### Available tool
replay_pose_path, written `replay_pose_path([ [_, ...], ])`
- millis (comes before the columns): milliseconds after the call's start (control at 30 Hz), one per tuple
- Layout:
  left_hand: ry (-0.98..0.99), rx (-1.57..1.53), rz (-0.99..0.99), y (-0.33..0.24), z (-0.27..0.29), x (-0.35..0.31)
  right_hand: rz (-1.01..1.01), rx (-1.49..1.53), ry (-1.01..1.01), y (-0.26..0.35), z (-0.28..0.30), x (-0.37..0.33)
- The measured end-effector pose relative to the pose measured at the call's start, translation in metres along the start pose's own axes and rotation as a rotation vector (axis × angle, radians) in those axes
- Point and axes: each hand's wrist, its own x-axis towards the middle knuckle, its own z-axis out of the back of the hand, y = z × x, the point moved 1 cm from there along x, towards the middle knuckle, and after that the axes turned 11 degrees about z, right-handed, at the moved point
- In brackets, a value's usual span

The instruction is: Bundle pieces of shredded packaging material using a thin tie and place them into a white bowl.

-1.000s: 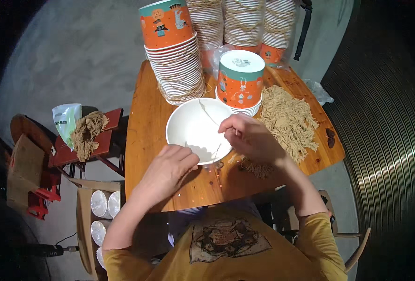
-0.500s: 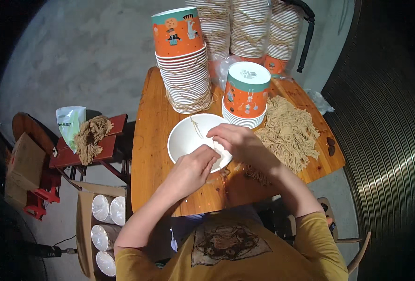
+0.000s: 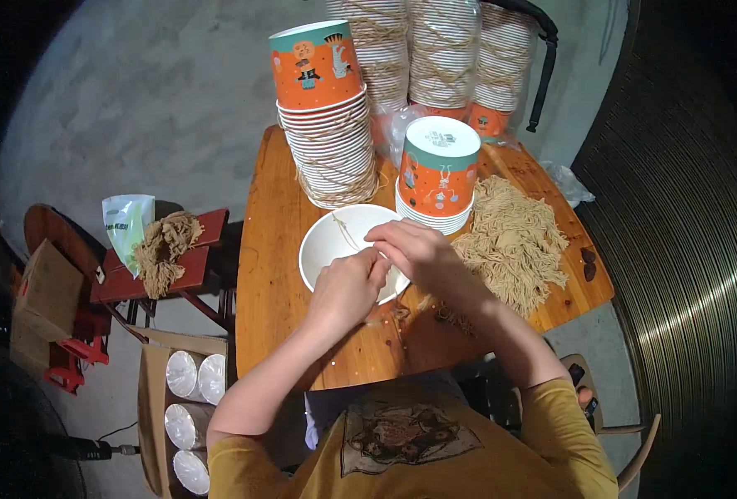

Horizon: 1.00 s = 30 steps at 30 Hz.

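Note:
A white-lined paper bucket [image 3: 318, 249] stands open-side up on the wooden table in front of me, a thin tan strand of twine [image 3: 343, 230] lying against its inner wall. Over the bucket's near right rim, my left hand [image 3: 349, 287] is closed, back upward, with its thumb and forefinger pressed together. My right hand [image 3: 412, 251] meets it there, fingers curled in a pinch. Whatever the fingertips hold is hidden. Beside my right forearm lies a heap of loose tan twine [image 3: 514, 241].
Behind the bucket stand a short stack of upturned orange paper buckets [image 3: 439, 175] and a tall twine-draped stack [image 3: 331, 150]. More wrapped stacks [image 3: 443, 58] rise at the back. Left of the wooden table [image 3: 260, 333] are a red bench [image 3: 152, 283] and a carton of wrapped cylinders [image 3: 152, 399].
My hands have drawn closer together over the bucket's rim, the left turning more back-up. The whole view has shifted slightly.

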Motion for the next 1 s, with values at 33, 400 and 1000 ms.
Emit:
replay_pose_path([
  [33,0.010,-0.030,0.025,0.001,-0.002,0.001,-0.006,0.005,0.010,-0.001,-0.001,-0.002],
  [400,0.316,-0.192,0.304,0.011,0.001,0.019,0.056,0.007,0.081,-0.012,0.005,-0.004],
  [1000,-0.017,0.109,-0.282,-0.010,0.011,-0.039,0.025,-0.093,0.188,-0.022,-0.003,0.004],
])
